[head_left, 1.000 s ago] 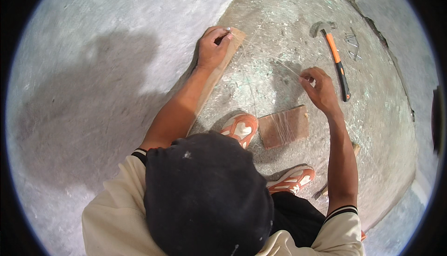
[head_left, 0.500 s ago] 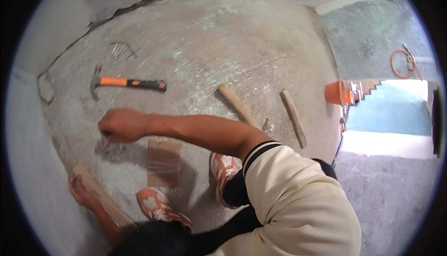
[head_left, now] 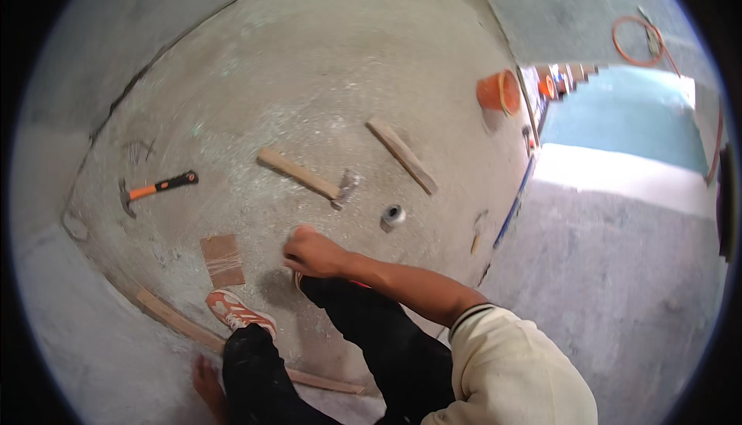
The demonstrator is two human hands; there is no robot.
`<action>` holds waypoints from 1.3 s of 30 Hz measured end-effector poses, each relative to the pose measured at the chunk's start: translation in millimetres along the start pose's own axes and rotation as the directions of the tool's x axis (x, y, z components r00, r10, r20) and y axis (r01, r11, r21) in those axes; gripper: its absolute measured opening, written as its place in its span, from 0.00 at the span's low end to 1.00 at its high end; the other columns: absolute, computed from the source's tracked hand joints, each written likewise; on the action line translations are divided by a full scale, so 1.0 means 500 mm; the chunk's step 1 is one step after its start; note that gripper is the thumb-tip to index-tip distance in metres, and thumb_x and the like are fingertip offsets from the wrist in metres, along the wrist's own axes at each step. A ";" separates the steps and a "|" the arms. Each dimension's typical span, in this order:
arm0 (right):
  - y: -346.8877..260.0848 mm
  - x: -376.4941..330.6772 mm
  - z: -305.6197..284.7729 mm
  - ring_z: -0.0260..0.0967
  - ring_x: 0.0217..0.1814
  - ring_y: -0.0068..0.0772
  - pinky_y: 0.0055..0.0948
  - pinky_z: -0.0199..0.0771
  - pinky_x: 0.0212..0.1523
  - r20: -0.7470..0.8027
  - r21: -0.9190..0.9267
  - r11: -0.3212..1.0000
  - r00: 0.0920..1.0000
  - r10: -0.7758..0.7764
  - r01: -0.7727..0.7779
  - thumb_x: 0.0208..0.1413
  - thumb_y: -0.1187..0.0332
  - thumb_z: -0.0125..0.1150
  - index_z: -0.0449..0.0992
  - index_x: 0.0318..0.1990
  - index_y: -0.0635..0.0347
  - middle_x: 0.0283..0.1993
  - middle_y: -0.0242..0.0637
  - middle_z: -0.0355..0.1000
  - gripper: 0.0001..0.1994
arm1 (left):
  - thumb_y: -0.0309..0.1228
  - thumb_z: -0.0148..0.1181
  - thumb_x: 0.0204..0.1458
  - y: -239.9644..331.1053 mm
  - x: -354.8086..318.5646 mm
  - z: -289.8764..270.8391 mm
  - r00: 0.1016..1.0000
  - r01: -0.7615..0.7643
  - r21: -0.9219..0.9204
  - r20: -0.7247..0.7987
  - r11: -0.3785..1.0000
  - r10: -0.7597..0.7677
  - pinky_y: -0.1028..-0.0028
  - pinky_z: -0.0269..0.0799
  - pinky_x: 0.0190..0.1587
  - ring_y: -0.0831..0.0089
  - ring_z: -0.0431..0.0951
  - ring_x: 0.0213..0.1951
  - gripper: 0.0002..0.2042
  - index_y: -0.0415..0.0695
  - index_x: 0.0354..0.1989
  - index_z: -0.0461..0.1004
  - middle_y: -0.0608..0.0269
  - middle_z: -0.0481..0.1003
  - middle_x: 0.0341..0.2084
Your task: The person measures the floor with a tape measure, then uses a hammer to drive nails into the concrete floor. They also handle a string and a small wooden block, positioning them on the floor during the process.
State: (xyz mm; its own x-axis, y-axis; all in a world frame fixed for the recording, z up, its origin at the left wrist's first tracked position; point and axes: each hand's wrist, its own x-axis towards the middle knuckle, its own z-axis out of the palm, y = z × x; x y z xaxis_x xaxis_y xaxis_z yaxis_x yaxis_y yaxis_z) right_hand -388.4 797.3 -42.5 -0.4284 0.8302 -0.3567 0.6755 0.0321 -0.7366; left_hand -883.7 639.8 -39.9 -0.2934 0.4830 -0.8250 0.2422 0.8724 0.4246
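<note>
My right hand (head_left: 313,252) hovers over the concrete floor by my right foot, its fingers curled in; what they hold, if anything, is hidden. Low at the left, my left hand (head_left: 207,382) shows only partly beside my left leg, its fingers stretched out along the wall side of a long wooden strip (head_left: 174,317). That strip lies on the floor along the wall and runs behind my leg. A flat brown board (head_left: 222,261) wound with pale string rests ahead of my left shoe (head_left: 238,310). Farther left lies a claw hammer (head_left: 158,186) with an orange and black handle.
Several nails (head_left: 140,150) lie beyond the claw hammer. On the floor are a wooden-handled hammer (head_left: 297,174), a wooden stick (head_left: 402,156), a grey spool (head_left: 393,215) and a small wooden-handled tool (head_left: 477,238). An orange bucket (head_left: 498,92) and a blue pole (head_left: 514,202) are at the right.
My view has swung to the right. My right hand has moved from left of the string-wound board to its right. My left hand now shows closer to my leg, off the strip's far end.
</note>
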 end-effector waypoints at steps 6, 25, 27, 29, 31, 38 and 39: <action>-0.066 -0.525 -0.155 0.74 0.55 0.57 0.49 0.72 0.59 0.189 0.246 0.881 0.912 0.365 -0.403 0.64 0.56 0.58 0.76 0.58 0.59 0.52 0.53 0.77 0.21 | 0.47 0.52 0.69 0.388 -0.514 0.079 0.973 0.162 0.316 0.105 0.935 -0.204 0.59 0.68 0.63 0.50 0.71 0.61 0.30 0.36 0.70 0.64 0.41 0.70 0.63; -0.210 -0.895 -0.416 0.67 0.64 0.50 0.46 0.62 0.68 0.015 0.546 0.660 0.794 0.608 -0.516 0.63 0.50 0.63 0.81 0.56 0.45 0.56 0.46 0.75 0.19 | 0.44 0.76 0.48 1.157 -0.986 0.701 0.486 -0.867 0.432 0.843 0.249 0.229 0.55 0.58 0.71 0.40 0.59 0.72 0.32 0.39 0.60 0.77 0.32 0.57 0.71; -0.169 -0.880 -0.499 0.67 0.65 0.49 0.48 0.62 0.68 0.010 0.570 0.608 0.744 0.668 -0.553 0.62 0.52 0.63 0.81 0.55 0.44 0.56 0.44 0.76 0.17 | 0.45 0.75 0.48 1.224 -0.966 0.763 0.494 -0.869 0.483 0.860 0.109 0.126 0.54 0.59 0.70 0.41 0.60 0.71 0.33 0.41 0.61 0.76 0.34 0.58 0.70; -0.110 -0.864 -0.568 0.69 0.63 0.49 0.48 0.65 0.66 -0.010 0.580 0.557 0.678 0.735 -0.595 0.61 0.55 0.63 0.82 0.53 0.44 0.55 0.42 0.78 0.15 | 0.45 0.71 0.53 1.301 -0.959 0.842 0.496 -0.865 0.500 0.865 -0.044 0.076 0.53 0.64 0.67 0.47 0.63 0.68 0.28 0.48 0.61 0.78 0.40 0.66 0.66; -0.012 -0.852 -0.613 0.71 0.60 0.50 0.47 0.68 0.63 0.003 0.602 0.581 0.730 0.684 -0.547 0.61 0.56 0.63 0.82 0.53 0.45 0.53 0.42 0.79 0.15 | 0.46 0.71 0.53 1.398 -0.959 0.951 0.494 -0.866 0.499 0.864 -0.040 0.096 0.56 0.66 0.66 0.49 0.65 0.67 0.26 0.50 0.60 0.79 0.44 0.68 0.64; 0.166 -0.815 -1.090 0.75 0.48 0.53 0.47 0.76 0.49 -0.187 0.635 0.548 0.581 0.793 -0.544 0.54 0.58 0.71 0.84 0.45 0.49 0.39 0.44 0.78 0.13 | 0.36 0.72 0.51 1.708 -0.900 1.245 0.458 -0.887 0.461 0.867 0.030 0.197 0.61 0.77 0.44 0.56 0.81 0.39 0.09 0.46 0.37 0.87 0.57 0.81 0.35; 0.170 -0.803 -1.206 0.74 0.47 0.53 0.47 0.76 0.47 -0.255 0.607 0.554 0.521 0.815 -0.569 0.54 0.60 0.71 0.84 0.45 0.49 0.36 0.44 0.76 0.12 | 0.35 0.72 0.51 1.743 -0.890 1.267 0.458 -0.888 0.458 0.871 0.043 0.176 0.62 0.77 0.43 0.56 0.82 0.37 0.10 0.44 0.37 0.86 0.56 0.81 0.33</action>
State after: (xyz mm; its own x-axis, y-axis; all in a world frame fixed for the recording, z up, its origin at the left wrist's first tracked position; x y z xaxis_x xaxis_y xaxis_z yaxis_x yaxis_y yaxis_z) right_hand 203.1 802.2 384.6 0.4804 0.6005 -0.6393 0.2537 -0.7929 -0.5541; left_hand 43.6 1137.5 461.1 0.7140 0.3089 -0.6283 0.6945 -0.4257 0.5800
